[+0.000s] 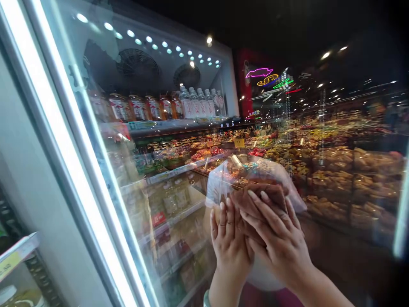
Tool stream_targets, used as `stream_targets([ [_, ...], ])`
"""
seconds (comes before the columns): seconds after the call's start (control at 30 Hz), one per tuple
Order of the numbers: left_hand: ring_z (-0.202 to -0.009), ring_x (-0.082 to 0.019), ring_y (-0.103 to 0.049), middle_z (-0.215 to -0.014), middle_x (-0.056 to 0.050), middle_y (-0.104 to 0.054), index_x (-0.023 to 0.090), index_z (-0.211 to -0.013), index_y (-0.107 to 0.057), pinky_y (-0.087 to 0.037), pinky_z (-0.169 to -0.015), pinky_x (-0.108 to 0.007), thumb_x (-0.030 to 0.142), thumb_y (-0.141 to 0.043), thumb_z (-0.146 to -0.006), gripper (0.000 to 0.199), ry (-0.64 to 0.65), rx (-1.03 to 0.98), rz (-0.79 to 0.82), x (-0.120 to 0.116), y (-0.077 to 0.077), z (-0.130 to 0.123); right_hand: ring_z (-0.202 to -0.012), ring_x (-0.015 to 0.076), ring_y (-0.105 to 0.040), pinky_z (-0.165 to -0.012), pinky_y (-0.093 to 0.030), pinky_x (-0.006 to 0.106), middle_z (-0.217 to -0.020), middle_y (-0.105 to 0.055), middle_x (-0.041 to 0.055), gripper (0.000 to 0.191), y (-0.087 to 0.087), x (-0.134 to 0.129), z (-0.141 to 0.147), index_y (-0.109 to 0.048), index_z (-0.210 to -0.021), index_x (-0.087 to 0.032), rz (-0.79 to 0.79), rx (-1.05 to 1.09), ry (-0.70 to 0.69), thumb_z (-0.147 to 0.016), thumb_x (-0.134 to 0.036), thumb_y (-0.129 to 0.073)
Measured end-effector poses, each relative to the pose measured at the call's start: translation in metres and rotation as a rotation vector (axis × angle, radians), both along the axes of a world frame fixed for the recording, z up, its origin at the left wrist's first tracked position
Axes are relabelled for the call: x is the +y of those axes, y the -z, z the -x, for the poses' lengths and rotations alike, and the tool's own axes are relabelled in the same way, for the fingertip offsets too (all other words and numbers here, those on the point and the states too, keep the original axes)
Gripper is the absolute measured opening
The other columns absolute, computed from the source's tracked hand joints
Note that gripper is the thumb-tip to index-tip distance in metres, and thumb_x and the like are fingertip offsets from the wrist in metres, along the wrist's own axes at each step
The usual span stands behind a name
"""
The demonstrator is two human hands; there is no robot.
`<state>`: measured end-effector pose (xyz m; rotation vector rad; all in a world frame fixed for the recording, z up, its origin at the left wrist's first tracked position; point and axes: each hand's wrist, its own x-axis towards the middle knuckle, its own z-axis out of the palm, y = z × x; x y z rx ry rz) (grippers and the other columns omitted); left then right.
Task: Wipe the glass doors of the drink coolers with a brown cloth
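A brown cloth (244, 202) lies bunched against the glass door (179, 170) of a lit drinks cooler. My right hand (279, 236) presses on the cloth with its fingers stretched over it, holding it to the glass. Just left of it, my left hand (230, 243) rests flat, fingers extended upward, its thumb side against the cloth's edge. Part of the cloth is hidden under both hands. A pale band (207, 298) circles my left wrist. Whitish reflections overlap the glass around the hands.
Behind the glass, amber bottles (137, 106) and clear bottles (198, 102) line the upper shelf. A bright light strip (73, 149) runs slantwise along the door's left side. Another shelf with a price label (9, 264) shows at lower left. Reflected store displays (338, 179) fill the right.
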<state>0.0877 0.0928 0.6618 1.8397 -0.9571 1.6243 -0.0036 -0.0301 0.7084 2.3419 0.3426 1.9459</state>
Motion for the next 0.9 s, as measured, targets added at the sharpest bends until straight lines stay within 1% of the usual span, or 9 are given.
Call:
stream_targets([
  [0.1,-0.16,-0.021,-0.021,-0.164,-0.011,-0.041,0.016,-0.168,-0.02,-0.008,-0.138,-0.041,0.019,-0.049,-0.094,0.08,-0.002,0.004,0.01,-0.002,-0.001,0.001,-0.134,0.024,-0.064,-0.136,-0.026,0.045,-0.147,-0.064,-0.0018,0.062,0.015,-0.031,0.019,-0.058,-0.149,-0.037,0.06,0.016,0.013,-0.09,-0.021,-0.068],
  [0.2,-0.161,-0.022,-0.017,-0.167,-0.01,-0.036,0.016,-0.168,-0.019,-0.005,-0.138,-0.041,0.013,-0.051,-0.092,0.083,-0.014,0.033,0.077,-0.011,-0.007,0.009,-0.14,0.0319,-0.059,-0.132,-0.033,0.056,-0.156,-0.055,0.0016,0.068,0.011,-0.058,0.034,-0.055,-0.152,-0.037,0.009,-0.018,0.106,-0.088,-0.021,-0.072],
  [0.3,-0.162,-0.024,-0.012,-0.171,-0.011,-0.026,0.015,-0.169,-0.017,-0.001,-0.138,-0.043,0.017,-0.049,-0.094,0.081,0.011,0.087,0.158,-0.027,-0.006,0.02,-0.148,0.0399,-0.049,-0.129,-0.03,0.068,-0.165,-0.043,0.0039,0.067,-0.006,-0.056,0.031,-0.054,-0.153,-0.037,-0.074,-0.055,0.149,-0.089,-0.026,-0.073],
  [0.37,-0.162,-0.024,-0.013,-0.171,-0.011,-0.027,0.016,-0.169,-0.018,0.0,-0.138,-0.045,0.02,-0.047,-0.095,0.08,0.048,0.091,0.146,-0.036,0.0,0.025,-0.145,0.0361,-0.053,-0.133,-0.023,0.065,-0.163,-0.047,0.0022,0.064,-0.008,-0.048,0.027,-0.055,-0.151,-0.039,-0.068,-0.053,0.1,-0.091,-0.026,-0.07],
  [0.5,-0.162,-0.021,-0.018,-0.163,-0.01,-0.044,0.017,-0.169,-0.021,-0.003,-0.139,-0.043,0.02,-0.05,-0.092,0.082,0.066,0.0,0.024,-0.049,0.015,0.035,-0.132,0.0262,-0.066,-0.136,-0.026,0.049,-0.146,-0.065,-0.001,0.064,0.025,-0.063,0.041,-0.054,-0.152,-0.041,0.007,0.018,0.031,-0.092,-0.022,-0.067],
  [0.57,-0.163,-0.021,-0.016,-0.159,-0.01,-0.049,0.017,-0.169,-0.021,-0.001,-0.14,-0.043,0.016,-0.052,-0.089,0.086,0.042,0.03,0.006,-0.057,0.018,0.043,-0.131,0.0271,-0.066,-0.133,-0.032,0.05,-0.144,-0.067,0.0009,0.068,0.038,-0.083,0.057,-0.052,-0.154,-0.039,0.015,0.041,0.09,-0.091,-0.02,-0.069],
  [0.67,-0.164,-0.023,-0.014,-0.158,-0.011,-0.052,0.015,-0.167,-0.026,0.002,-0.14,-0.047,0.016,-0.052,-0.089,0.083,0.043,0.067,-0.006,-0.078,0.019,0.06,-0.141,0.032,-0.058,-0.128,-0.038,0.058,-0.154,-0.058,0.0047,0.068,0.035,-0.101,0.072,-0.05,-0.155,-0.038,-0.07,0.062,0.152,-0.092,-0.021,-0.07],
  [0.8,-0.163,-0.028,-0.023,-0.159,-0.015,-0.052,0.008,-0.163,-0.035,-0.005,-0.138,-0.053,0.023,-0.049,-0.096,0.07,0.092,0.053,0.037,-0.109,0.032,0.076,-0.154,0.0339,-0.041,-0.132,-0.025,0.062,-0.168,-0.04,-0.0003,0.06,0.032,-0.099,0.07,-0.051,-0.153,-0.042,-0.209,0.034,0.067,-0.096,-0.029,-0.067],
  [0.9,-0.162,-0.028,-0.026,-0.162,-0.014,-0.049,0.007,-0.16,-0.041,-0.011,-0.137,-0.051,0.025,-0.049,-0.097,0.066,0.124,-0.003,0.011,-0.12,0.05,0.08,-0.146,0.0271,-0.052,-0.135,-0.022,0.053,-0.159,-0.054,-0.0023,0.056,0.059,-0.111,0.078,-0.054,-0.151,-0.042,-0.165,0.088,-0.003,-0.098,-0.028,-0.065],
])
